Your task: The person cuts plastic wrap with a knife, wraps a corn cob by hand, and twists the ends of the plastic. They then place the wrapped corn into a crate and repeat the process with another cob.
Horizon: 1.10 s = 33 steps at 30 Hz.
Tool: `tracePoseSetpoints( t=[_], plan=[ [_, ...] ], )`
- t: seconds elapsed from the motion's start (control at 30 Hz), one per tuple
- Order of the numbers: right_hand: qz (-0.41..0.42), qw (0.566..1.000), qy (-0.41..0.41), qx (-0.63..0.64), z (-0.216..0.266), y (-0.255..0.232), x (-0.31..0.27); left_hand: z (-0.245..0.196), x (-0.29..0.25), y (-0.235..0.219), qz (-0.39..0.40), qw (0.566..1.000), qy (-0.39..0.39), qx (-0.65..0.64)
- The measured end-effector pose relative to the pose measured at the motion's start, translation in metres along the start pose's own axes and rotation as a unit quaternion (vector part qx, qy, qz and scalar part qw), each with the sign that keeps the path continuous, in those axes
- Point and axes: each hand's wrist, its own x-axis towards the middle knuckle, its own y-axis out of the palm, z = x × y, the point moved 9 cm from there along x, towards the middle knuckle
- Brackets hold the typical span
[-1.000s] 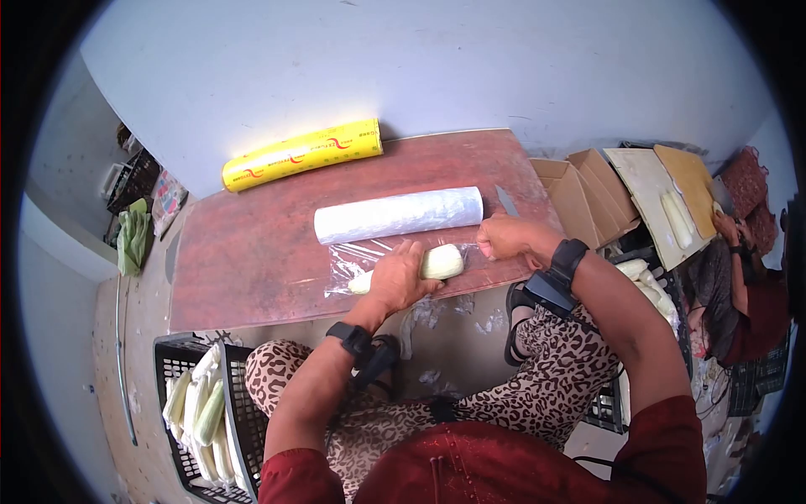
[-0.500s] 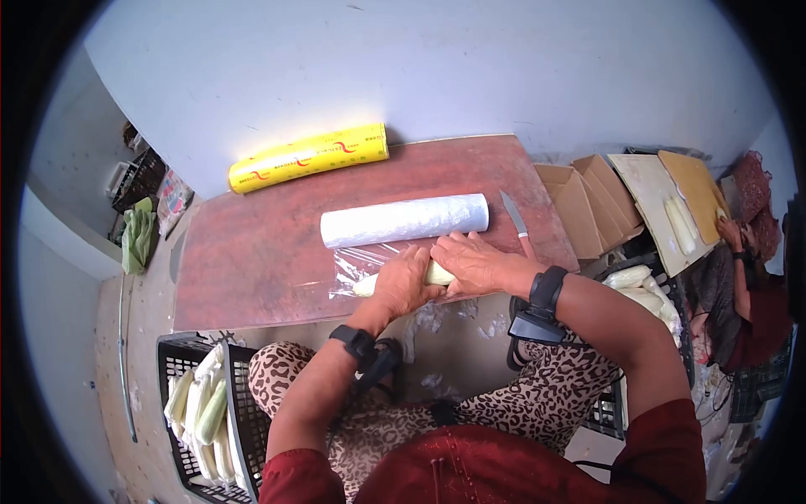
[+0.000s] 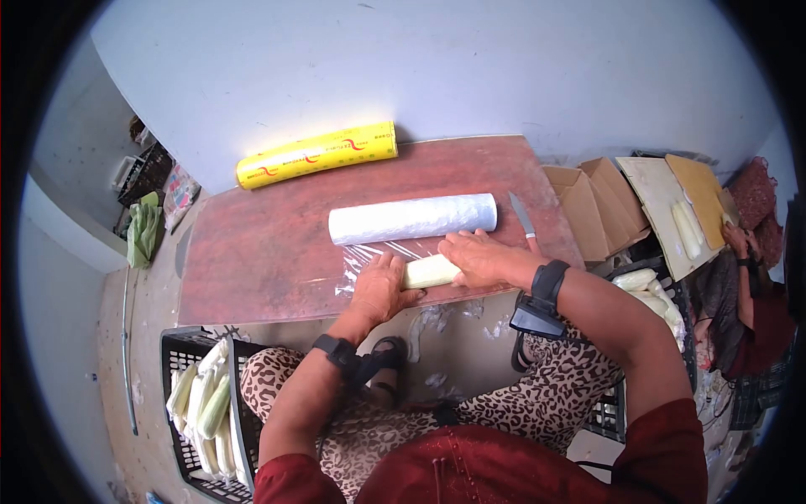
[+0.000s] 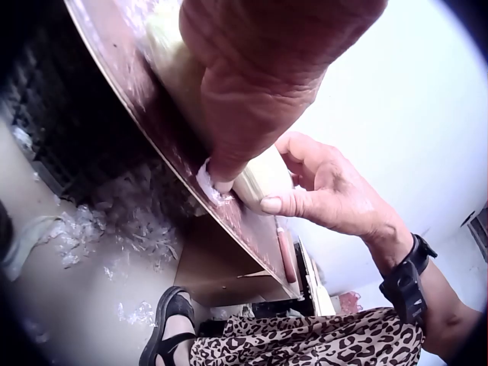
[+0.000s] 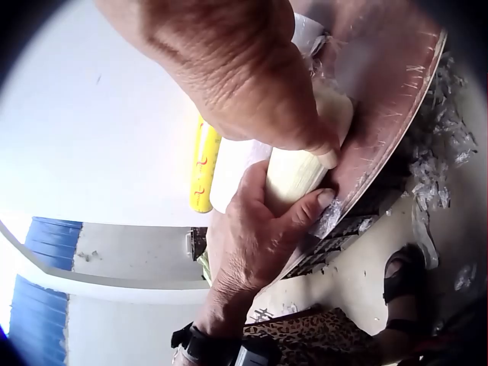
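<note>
A pale ear of corn (image 3: 426, 272) lies crosswise near the table's front edge, on a sheet of clear cling film (image 3: 351, 259) drawn from the white film roll (image 3: 411, 217). My left hand (image 3: 379, 288) grips its left part, fingers over the top and thumb along the near side. At the other end my right hand (image 3: 476, 259) holds the ear, its thumb pressed to the near side in the left wrist view. Bare corn (image 5: 293, 179) shows between both hands in the right wrist view. The left end of the ear is hidden under my left hand in the head view.
A knife (image 3: 522, 214) lies right of the film roll. Behind is a yellow roll (image 3: 319, 154) against the wall. Crates of corn (image 3: 206, 407) stand at lower left and right. Cardboard boxes (image 3: 588, 210) and another person's hands (image 3: 739, 242) are at the right.
My right hand, first curled beside the knife, has come left onto the ear's right end. My left hand has slid left along the ear, uncovering its middle.
</note>
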Motion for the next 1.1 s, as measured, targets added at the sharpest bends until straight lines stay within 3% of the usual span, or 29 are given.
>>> tracePoseSetpoints(
  t=[0.2,0.6,0.9,1.1],
  plan=[
    [0.012,1.0,0.003,-0.012,0.002,-0.002,-0.003,0.039,-0.021,-0.002,0.064,0.994,-0.061,0.07],
    [0.01,0.999,-0.01,-0.041,0.009,0.0,0.0,0.052,-0.028,-0.004,0.087,0.99,-0.044,0.099],
    [0.057,0.998,0.014,-0.032,0.008,-0.001,0.0,0.076,-0.034,-0.008,0.158,0.976,-0.142,0.037],
    [0.056,0.998,0.015,-0.031,0.009,-0.001,-0.002,0.098,-0.037,-0.017,0.133,0.976,-0.153,0.073]
  ],
)
